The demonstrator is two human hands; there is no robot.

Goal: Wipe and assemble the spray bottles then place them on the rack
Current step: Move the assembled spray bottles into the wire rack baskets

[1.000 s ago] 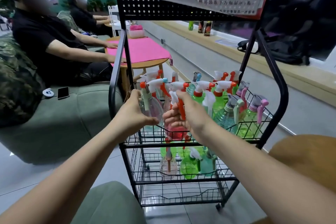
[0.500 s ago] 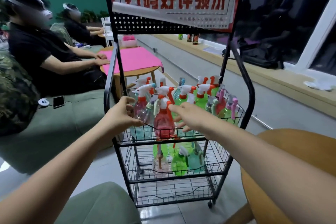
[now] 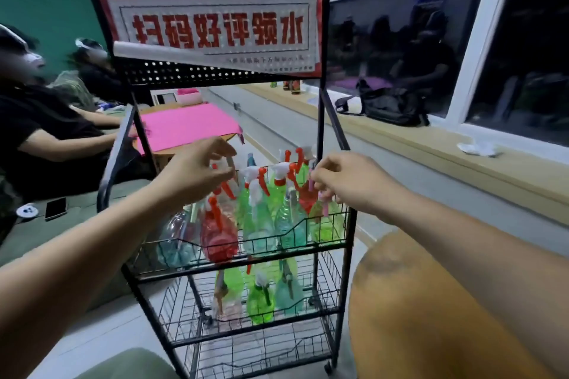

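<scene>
Now farther apart — hands [image 3: 197,172] over bottles [image 3: 261,218]

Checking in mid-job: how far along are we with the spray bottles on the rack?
Done: the top basket is packed with capped bottles; a few more sit in the middle basket. In hand: left hand and right hand reach among the top basket's spray heads; blur hides any grip. Left: nothing waiting to be wiped shows, so the remainder is unclear.

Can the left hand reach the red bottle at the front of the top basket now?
Probably yes. The left hand is above the top basket, close over the red bottle, whose sprayer head stands uncovered; nothing lies between them.
</scene>
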